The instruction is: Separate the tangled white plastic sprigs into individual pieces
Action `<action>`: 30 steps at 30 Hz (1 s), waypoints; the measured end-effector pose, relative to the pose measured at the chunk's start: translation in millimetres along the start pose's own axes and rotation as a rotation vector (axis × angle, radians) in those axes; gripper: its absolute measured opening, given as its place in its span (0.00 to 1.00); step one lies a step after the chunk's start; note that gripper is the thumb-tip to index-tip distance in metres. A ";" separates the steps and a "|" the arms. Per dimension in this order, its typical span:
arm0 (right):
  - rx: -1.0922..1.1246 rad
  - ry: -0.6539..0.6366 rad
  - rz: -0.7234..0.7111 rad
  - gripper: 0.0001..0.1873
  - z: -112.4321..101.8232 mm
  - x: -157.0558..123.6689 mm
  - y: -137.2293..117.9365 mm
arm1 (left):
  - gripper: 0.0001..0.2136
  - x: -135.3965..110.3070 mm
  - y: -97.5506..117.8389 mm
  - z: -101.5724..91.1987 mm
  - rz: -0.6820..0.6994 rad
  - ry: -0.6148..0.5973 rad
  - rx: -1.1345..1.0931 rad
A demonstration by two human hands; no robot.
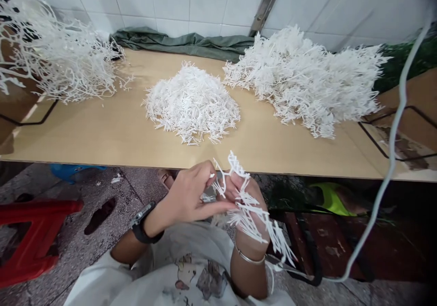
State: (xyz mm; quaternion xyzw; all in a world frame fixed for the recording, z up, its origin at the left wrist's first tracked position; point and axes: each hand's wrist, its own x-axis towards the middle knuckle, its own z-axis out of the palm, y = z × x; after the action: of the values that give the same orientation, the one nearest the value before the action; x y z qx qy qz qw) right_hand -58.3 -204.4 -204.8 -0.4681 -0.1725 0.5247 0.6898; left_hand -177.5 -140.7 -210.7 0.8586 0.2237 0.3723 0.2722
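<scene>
Just in front of the table edge, my right hand (254, 190), with a bangle at its wrist, is closed round a white branched plastic sprig (251, 202). The sprig's thin, comb-like prongs spread over the palm and hang past the wrist. My left hand (187, 190), wearing a watch, has its fingers curled round a small white tip of the plastic. Its thumb stretches across to the sprig by the right palm. Part of the sprig is hidden between the hands. Beyond them lies a heap of small white plastic pieces (193, 103) on the cardboard-topped table (119, 137).
Tangled bare white stems (75, 64) are piled at the left, and a larger pile of white sprigs (307, 78) at the right. A green cloth (180, 44) runs along the tiled wall. A grey cable (392, 137) hangs at right. A red stool (37, 237) stands lower left.
</scene>
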 end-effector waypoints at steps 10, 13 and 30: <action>0.059 -0.326 0.104 0.24 -10.7 11.7 -5.2 | 0.16 3.8 0.7 -14.6 0.193 -0.354 -0.099; -0.002 -0.328 0.015 0.22 -8.3 8.4 -6.1 | 0.19 -8.9 1.3 -6.5 0.003 -0.465 -0.841; -0.557 0.105 -0.492 0.18 -7.2 17.7 -5.9 | 0.14 111.0 -67.8 -84.6 -0.243 0.133 0.455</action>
State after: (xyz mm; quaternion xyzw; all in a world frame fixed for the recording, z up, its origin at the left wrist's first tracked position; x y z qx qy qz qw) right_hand -42.9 -192.1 -208.0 -0.6085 -0.3803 0.2518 0.6493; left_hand -185.0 0.8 -147.6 0.8383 0.4204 0.3325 0.0996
